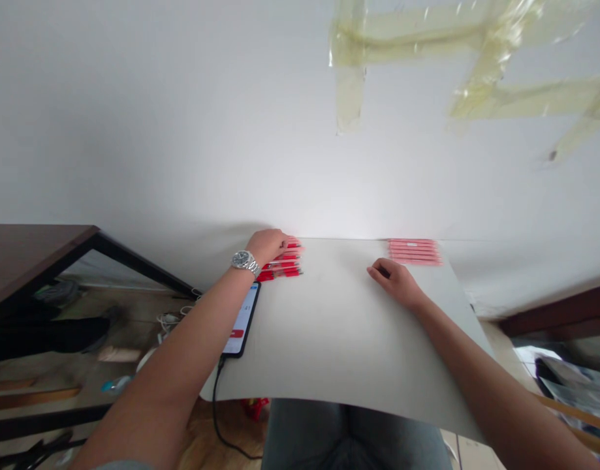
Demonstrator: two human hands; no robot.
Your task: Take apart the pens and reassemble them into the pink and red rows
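My left hand, with a metal watch on its wrist, rests with curled fingers on a heap of several red pens at the far left of a white board. What the fingers hold is hidden. My right hand lies loosely curled on the board, just in front of a neat row of several pink pens at the far right. It touches none of them.
A phone with a lit screen and a cable lies at the board's left edge. A dark wooden table stands to the left, clutter on the floor beneath. The white wall ahead bears strips of tape.
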